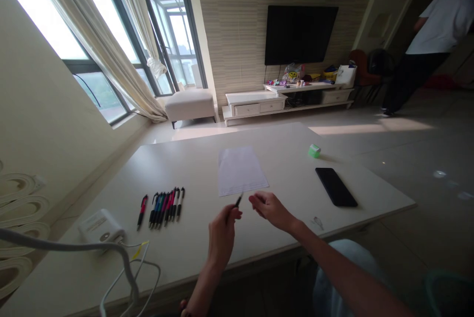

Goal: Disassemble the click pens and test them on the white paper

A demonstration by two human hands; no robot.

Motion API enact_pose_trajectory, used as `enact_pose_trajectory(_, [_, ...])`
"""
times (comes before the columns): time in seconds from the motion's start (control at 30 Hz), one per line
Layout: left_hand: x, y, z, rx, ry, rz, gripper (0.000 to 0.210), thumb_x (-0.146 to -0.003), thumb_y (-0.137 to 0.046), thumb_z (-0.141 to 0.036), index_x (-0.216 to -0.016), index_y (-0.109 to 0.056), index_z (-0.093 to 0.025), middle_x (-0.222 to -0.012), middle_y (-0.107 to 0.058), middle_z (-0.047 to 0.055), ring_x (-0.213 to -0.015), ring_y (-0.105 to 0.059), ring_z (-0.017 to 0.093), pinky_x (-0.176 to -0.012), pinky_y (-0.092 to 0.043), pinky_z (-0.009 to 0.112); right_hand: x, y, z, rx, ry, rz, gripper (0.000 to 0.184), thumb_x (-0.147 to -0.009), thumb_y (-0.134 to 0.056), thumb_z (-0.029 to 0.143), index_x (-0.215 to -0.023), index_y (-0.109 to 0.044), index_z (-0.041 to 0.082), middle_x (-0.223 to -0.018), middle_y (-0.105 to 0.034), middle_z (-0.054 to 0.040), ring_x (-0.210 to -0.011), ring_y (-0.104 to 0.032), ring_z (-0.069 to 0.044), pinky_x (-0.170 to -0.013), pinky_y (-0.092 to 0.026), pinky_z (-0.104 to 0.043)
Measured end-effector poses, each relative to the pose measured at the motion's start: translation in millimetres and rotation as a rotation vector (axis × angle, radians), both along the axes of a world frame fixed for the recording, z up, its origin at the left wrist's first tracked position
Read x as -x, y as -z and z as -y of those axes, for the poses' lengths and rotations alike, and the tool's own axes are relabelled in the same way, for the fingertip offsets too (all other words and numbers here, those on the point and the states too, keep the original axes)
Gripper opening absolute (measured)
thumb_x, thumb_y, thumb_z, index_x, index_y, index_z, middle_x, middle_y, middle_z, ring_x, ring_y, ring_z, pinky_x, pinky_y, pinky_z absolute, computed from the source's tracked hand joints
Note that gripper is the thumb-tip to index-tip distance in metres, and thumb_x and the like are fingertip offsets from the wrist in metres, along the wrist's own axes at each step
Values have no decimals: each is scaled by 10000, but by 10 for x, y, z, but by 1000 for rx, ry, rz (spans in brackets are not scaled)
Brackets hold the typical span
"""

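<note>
My left hand is closed around a dark pen, whose tip points up and away from me. Close beside it, my right hand has its fingers bent and pressed together; whatever they may hold is too small or hidden to make out. Just beyond both hands lies a white sheet of paper, flat on the white table. To the left, several pens with coloured barrels lie side by side in a row. One red and black pen rests a little apart from that row.
A black phone and a small green and white box lie at the right. At the left are a white charger block and a grey cable. A person stands in the right background near the TV cabinet.
</note>
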State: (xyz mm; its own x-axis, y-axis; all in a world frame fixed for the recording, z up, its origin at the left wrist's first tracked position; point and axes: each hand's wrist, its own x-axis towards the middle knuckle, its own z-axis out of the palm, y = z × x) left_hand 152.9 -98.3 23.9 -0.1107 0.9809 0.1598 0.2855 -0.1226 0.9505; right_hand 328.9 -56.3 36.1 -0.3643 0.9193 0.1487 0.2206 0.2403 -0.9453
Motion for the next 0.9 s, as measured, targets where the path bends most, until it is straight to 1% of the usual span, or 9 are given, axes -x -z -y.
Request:
enact_pose_trajectory(0.07, [-4, -16, -66, 122, -35, 396, 283, -824, -519, -440, -881, -570, -167, -861, -718, 96, -832, -676, 223, -765, -524, 377, -23, -15, 30, -37, 3, -5, 254, -837, -507, 432, -916, -563, 197, -608, -520, 33, -515, -455, -104, -501, -370, -227])
enact_pose_trajectory(0.13, [-22, -21, -126, 198, -40, 736, 244, -814, -553, -399, -855, -543, -158, -935, -709, 123, -927, -657, 228, -840, -504, 394, 1, -17, 93, -98, -29, 17, 383, -773, -615, 354, -1128, -522, 245, -761, -601, 7, -604, -529, -119, -554, -423, -235])
enact_pose_trajectory(0.2, [-72, -16, -160, 262, -6, 922, 203, -795, -592, -346, -836, -544, -153, -978, -700, 134, -968, -643, 227, -877, -489, 393, 69, -11, 167, -146, -76, 22, 455, -732, -664, 313, -1165, -526, 276, -871, -630, -12, -675, -561, -134, -594, -452, -248])
enact_pose_trajectory(0.27, [-154, -7, -165, 317, 42, 984, 199, -784, -611, -330, -843, -561, -147, -992, -696, 131, -941, -653, 219, -877, -490, 383, 143, -14, 211, -196, -87, -15, 300, -762, -635, 320, -1056, -603, 266, -911, -641, -26, -735, -576, -150, -654, -465, -268])
enact_pose_trajectory(0.33, [-250, 1, -151, 344, 80, 990, 232, -775, -625, -347, -876, -583, -143, -990, -698, 121, -915, -661, 209, -885, -485, 371, 180, -40, 189, -242, -4, -72, 159, -808, -576, 346, -904, -644, 238, -886, -645, -37, -784, -582, -167, -712, -459, -287])
enact_pose_trajectory(0.5, [-429, 48, -108, 449, 263, 814, 350, -747, -649, -407, -956, -626, -127, -1063, -669, 147, -951, -648, 231, -906, -457, 360, -8, -154, -164, -104, 440, -446, 259, -841, -489, 457, -803, -540, 206, -841, -614, -52, -807, -571, -190, -734, -447, -323])
enact_pose_trajectory(0.6, [-490, 139, -93, 570, 356, 627, 388, -686, -688, -438, -915, -644, -128, -997, -692, 147, -873, -670, 224, -814, -486, 332, -224, -195, -393, 124, 358, -767, 268, -830, -489, 477, -749, -465, 223, -683, -548, -10, -672, -547, -166, -659, -451, -320])
enact_pose_trajectory(0.7, [-523, 216, -74, 609, 399, 473, 389, -648, -696, -458, -858, -650, -134, -910, -713, 122, -795, -677, 198, -721, -485, 289, -393, -196, -496, 291, 245, -921, 326, -827, -456, 499, -657, -396, 228, -513, -331, 50, -465, -373, -124, -494, -379, -281])
enact_pose_trajectory(0.9, [-485, 227, -38, 462, 396, 272, 269, -742, -584, -370, -842, -647, -128, -823, -714, 100, -699, -659, 164, -642, -460, 267, -476, -178, -477, 381, 181, -1006, 353, -832, -346, 418, -555, -240, 226, -505, -151, 66, -432, -132, -116, -398, -196, -261])
